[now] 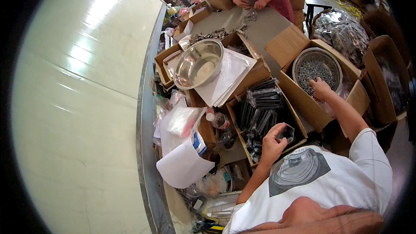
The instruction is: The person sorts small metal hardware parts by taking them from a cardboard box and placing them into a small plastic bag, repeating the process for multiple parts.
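My left hand (274,144) is closed on a small clear plastic bag (286,134), its thumb and forefinger curled round it. It sits above the near edge of a cardboard box of black packed parts (263,97). Off to the right, my right hand (321,89) reaches into a metal bowl (336,66) full of small grey screws (317,69). Its fingers bend down and press together among the screws; the fingertips are partly hidden. The bowl rests in an open cardboard box (303,102).
An empty steel basin (184,76) stands on white sheets (229,76). A plastic bottle (220,121) and a paper sheet (182,163) lie left of my left hand. Across the table (255,28), another person's hands (251,4) work. A box of clear packets (342,32) stands far right.
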